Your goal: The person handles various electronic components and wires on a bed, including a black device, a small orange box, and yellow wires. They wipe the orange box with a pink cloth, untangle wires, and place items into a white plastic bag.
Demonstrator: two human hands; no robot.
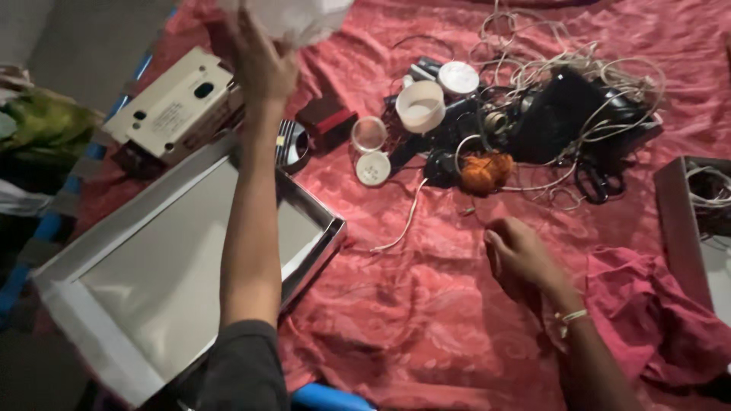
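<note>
My left hand point(263, 65) is raised at the top left and grips a crumpled white plastic bag point(293, 17), which runs out of the frame. Below my left arm lies a large empty metal tray point(137, 266). My right hand point(521, 255) rests on the red cloth point(426, 304) with its fingers curled, pinching a thin dark thread that is barely visible. Just above it lies an orange ball of yarn point(486, 171) beside a white cord point(407, 221).
A tangle of white wires and black items point(579, 106) lies at the top right, with a white cup point(420, 106), round lids point(373, 167) and scissors point(598, 183). A cream box device point(171, 103) sits top left. Another tray point(697, 221) is at the right edge.
</note>
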